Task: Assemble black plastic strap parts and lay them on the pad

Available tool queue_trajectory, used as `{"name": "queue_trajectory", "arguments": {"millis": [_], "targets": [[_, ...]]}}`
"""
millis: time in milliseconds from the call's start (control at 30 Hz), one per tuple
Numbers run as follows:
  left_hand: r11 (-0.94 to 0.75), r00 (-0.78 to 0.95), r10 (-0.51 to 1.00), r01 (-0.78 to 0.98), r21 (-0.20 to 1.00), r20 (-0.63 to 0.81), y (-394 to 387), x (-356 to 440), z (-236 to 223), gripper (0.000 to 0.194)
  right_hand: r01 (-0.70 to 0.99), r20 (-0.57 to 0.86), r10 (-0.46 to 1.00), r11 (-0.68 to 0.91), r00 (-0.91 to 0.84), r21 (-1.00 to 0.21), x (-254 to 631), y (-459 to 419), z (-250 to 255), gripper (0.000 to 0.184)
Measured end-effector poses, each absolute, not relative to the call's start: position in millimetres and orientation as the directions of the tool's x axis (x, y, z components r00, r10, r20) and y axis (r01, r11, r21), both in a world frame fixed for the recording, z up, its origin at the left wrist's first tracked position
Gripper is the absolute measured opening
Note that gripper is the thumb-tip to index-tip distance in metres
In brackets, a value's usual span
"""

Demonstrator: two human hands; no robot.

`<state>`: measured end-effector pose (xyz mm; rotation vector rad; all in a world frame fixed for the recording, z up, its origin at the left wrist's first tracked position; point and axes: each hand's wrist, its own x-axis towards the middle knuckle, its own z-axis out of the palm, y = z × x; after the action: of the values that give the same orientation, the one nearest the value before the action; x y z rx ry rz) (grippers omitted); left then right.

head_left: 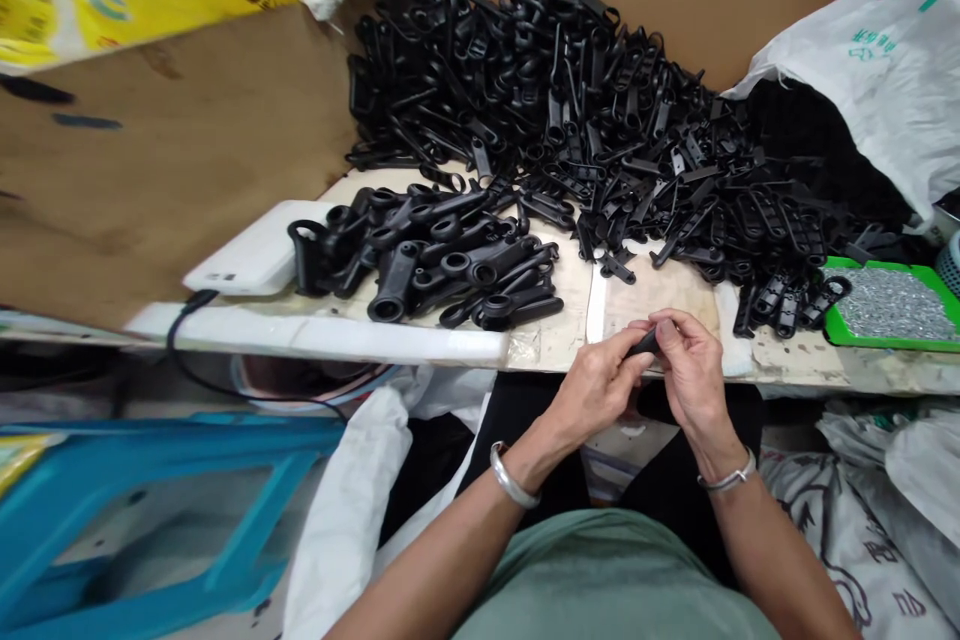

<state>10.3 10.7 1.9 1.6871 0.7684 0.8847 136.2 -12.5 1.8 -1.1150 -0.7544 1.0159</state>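
Close to the table's front edge, my left hand (606, 375) and my right hand (690, 365) meet around a small black plastic part (643, 344). Fingers of both hands are closed on it, and they cover most of its shape. Beyond my hands a large heap of black plastic parts (525, 80) spreads over the table, mixed with smaller clip-like pieces (705, 190). To the left of my hands lies a group of black plastic handles with ringed ends (465, 265). A few flat black pieces with holes (787, 305) lie to the right.
A green tray (832, 325) of small metal pieces stands at the right. At the left, a white box (247, 250) has a black cable. Cardboard walls (165, 190) border the table (559, 345). White sacks (885, 90) and a blue plastic stool (187, 590) flank the workspace.
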Motion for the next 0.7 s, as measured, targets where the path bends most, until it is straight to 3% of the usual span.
{"name": "queue_trajectory", "arguments": {"millis": [167, 367, 533, 600, 700], "targets": [[-0.012, 0.342, 0.936, -0.200, 0.980, 0.081, 12.8, 17.2, 2.9, 0.025, -0.379, -0.057, 0.898, 0.126, 0.437, -0.917, 142.7, -13.1, 3.5, 0.034], [0.169, 0.174, 0.981, -0.551, 0.817, -0.086, 20.1, 24.0, 11.5, 0.041, -0.234, -0.066, 0.902, 0.039, 0.427, -0.971, 135.9, -27.5, 0.3, 0.033], [0.295, 0.368, 0.921, -0.441, 0.848, -0.130, 15.8, 30.5, 12.0, 0.044, -0.302, -0.124, 0.948, -0.032, 0.292, -0.953, 126.4, -32.5, -3.0, 0.037], [0.220, 0.369, 0.926, -0.361, 0.906, -0.078, 15.8, 28.6, 9.8, 0.034, -0.186, -0.142, 0.945, -0.089, 0.295, -0.978, 134.0, -33.5, -2.6, 0.039], [-0.026, 0.397, 0.915, -0.130, 0.991, 0.076, 17.7, 22.6, 7.3, 0.020, 0.028, 0.011, 0.885, -0.002, 0.465, -1.000, 152.2, -33.1, 3.9, 0.033]]}}
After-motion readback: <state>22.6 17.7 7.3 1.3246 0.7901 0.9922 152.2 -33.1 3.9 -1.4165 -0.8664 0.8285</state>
